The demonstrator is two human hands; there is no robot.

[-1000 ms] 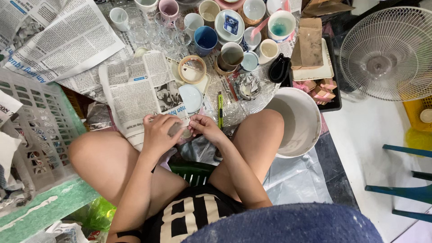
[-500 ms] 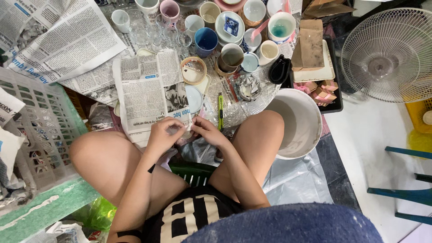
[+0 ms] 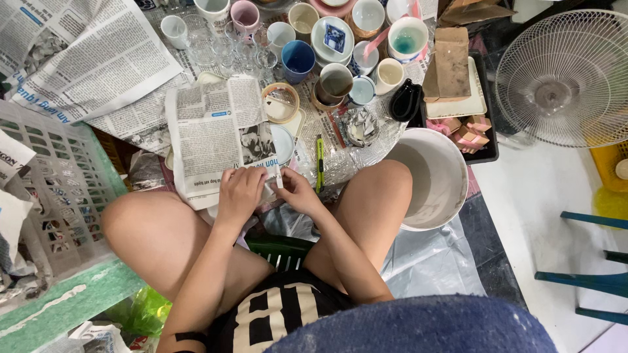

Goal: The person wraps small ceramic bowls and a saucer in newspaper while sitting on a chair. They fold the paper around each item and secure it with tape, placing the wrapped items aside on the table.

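Grey plastic basket (image 3: 52,196) far left. Left hand (image 3: 241,191) curled on the lower edge of a newspaper sheet (image 3: 219,131), fingers closed on the paper. Right hand (image 3: 297,194) just beside it, pinching a small white object (image 3: 278,175); can't tell what it is. Yellow-green cutter (image 3: 320,163) right of the hands, white bucket (image 3: 432,176) beyond.

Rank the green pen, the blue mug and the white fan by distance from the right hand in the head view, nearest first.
From the right hand:
1. Green pen, just beyond it on the floor.
2. Blue mug, farther ahead among the cups.
3. White fan, far off to the right.
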